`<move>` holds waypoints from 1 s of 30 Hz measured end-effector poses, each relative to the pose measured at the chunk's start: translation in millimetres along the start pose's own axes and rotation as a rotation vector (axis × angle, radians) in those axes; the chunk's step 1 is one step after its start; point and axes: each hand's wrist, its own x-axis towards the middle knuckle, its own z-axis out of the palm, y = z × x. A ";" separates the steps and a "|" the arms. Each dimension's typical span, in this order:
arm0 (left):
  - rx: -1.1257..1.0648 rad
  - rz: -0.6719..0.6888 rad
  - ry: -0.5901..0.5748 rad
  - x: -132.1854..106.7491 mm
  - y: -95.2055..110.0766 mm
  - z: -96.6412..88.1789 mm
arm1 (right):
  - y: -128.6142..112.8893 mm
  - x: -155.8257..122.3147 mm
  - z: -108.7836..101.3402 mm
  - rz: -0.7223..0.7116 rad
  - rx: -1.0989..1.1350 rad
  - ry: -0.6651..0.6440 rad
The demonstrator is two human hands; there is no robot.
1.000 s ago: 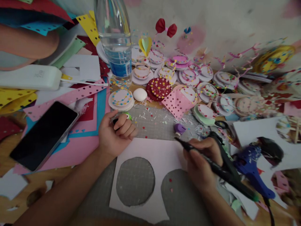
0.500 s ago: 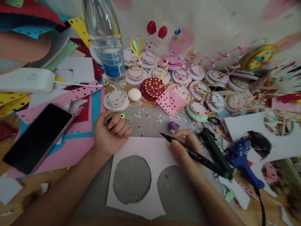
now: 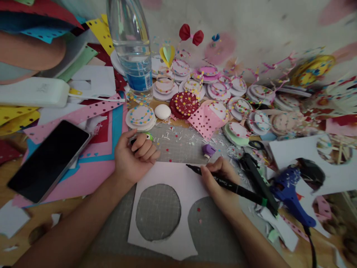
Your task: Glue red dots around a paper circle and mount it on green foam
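My right hand [image 3: 220,178] grips a black marker [image 3: 240,190] with green bands. Its bare tip points left, close to the top edge of a white paper sheet [image 3: 164,173]; contact is unclear. A round hole is cut in the sheet's left part, and a curved piece is gone from its right side. The sheet lies on a grey cutting mat [image 3: 108,230]. My left hand [image 3: 135,154] is closed and rests at the sheet's upper left corner. Between its fingers shows a small black piece, mostly hidden, that looks like the marker's cap.
A water bottle [image 3: 134,56] stands behind, beside decorated paper discs [image 3: 185,104] and a white egg-shaped thing [image 3: 162,111]. At left lies a phone [image 3: 48,160]. A purple punch [image 3: 208,149], black stapler [image 3: 256,178] and blue glue gun [image 3: 290,190] sit to the right.
The marker's tip has dropped a little and moved left toward the sheet's top edge. My left hand stays closed in place. The whole view has shifted slightly.
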 end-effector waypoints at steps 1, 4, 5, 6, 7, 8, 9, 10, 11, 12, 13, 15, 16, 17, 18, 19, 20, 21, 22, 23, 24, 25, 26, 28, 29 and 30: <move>0.001 -0.001 -0.003 0.1 -0.1 -0.1 | 0.6 -0.3 0.3 -0.010 -0.013 -0.023; 0.007 -0.003 -0.015 0.0 -0.2 -0.2 | 2.7 -1.3 1.2 -0.031 -0.041 -0.047; 0.009 -0.003 -0.020 -0.1 -0.3 -0.2 | 3.4 -1.5 1.5 -0.038 -0.047 -0.038; 0.011 -0.002 -0.025 -0.2 -0.3 0.0 | 3.9 -1.6 1.8 -0.043 -0.054 -0.027; 0.013 -0.002 -0.031 -0.3 -0.3 0.1 | 4.3 -1.6 2.1 -0.047 -0.063 -0.017; 0.014 -0.003 -0.033 -0.3 -0.3 0.3 | 4.5 -1.6 2.3 -0.047 -0.073 -0.009; 0.013 -0.003 -0.034 -0.2 -0.3 0.5 | 4.4 -1.5 2.5 -0.045 -0.083 -0.003; 0.013 -0.003 -0.032 -0.2 -0.2 0.6 | 4.1 -1.4 2.7 -0.043 -0.092 -0.001; 0.011 -0.004 -0.030 0.0 -0.2 0.7 | 3.7 -1.3 2.8 -0.044 -0.097 -0.001; 0.009 -0.006 -0.028 0.1 -0.2 0.7 | 3.2 -1.2 3.0 -0.046 -0.103 -0.004; 0.007 -0.006 -0.027 0.3 -0.3 0.5 | 2.8 -1.3 3.1 -0.051 -0.108 -0.008; 0.007 -0.006 -0.032 0.5 -0.5 0.1 | 2.6 -1.8 3.2 -0.059 -0.118 -0.015; 0.009 -0.006 -0.037 0.6 -0.6 -0.1 | 2.8 -2.3 3.1 -0.059 -0.120 -0.020; 0.012 -0.004 -0.043 0.7 -0.8 -0.3 | 3.4 -2.8 3.0 -0.057 -0.118 -0.031; 0.015 -0.004 -0.049 0.7 -0.9 -0.5 | 4.1 -3.4 2.8 -0.052 -0.112 -0.052; 0.018 -0.005 -0.055 0.7 -0.9 -0.7 | 4.8 -3.8 2.7 -0.047 -0.102 -0.077; 0.020 -0.006 -0.061 0.6 -0.9 -0.8 | 5.3 -3.9 2.5 -0.041 -0.091 -0.102; 0.021 -0.006 -0.064 0.6 -0.8 -0.9 | 5.6 -3.7 2.4 -0.040 -0.081 -0.113; 0.021 -0.005 -0.066 0.6 -0.6 -0.9 | 5.6 -3.2 2.4 -0.043 -0.071 -0.105; 0.021 -0.005 -0.068 0.6 -0.5 -0.9 | 5.2 -2.4 2.5 -0.051 -0.063 -0.078; 0.020 -0.006 -0.070 0.7 -0.3 -1.0 | 4.7 -1.5 2.6 -0.061 -0.058 -0.045; 0.019 -0.006 -0.072 0.8 -0.2 -1.0 | 4.1 -0.8 2.8 -0.071 -0.057 -0.015; 0.018 -0.006 -0.075 0.8 -0.2 -1.1 | 3.7 -0.2 3.1 -0.076 -0.058 0.000; 0.015 -0.007 -0.079 0.9 -0.5 -1.3 | 3.6 -0.3 3.4 -0.070 -0.070 -0.011; 0.014 -0.005 -0.081 0.9 -0.8 -1.3 | 3.9 -0.9 3.4 -0.063 -0.077 -0.024; 0.014 -0.005 -0.082 0.8 -1.2 -1.3 | 4.4 -1.8 3.2 -0.055 -0.080 -0.037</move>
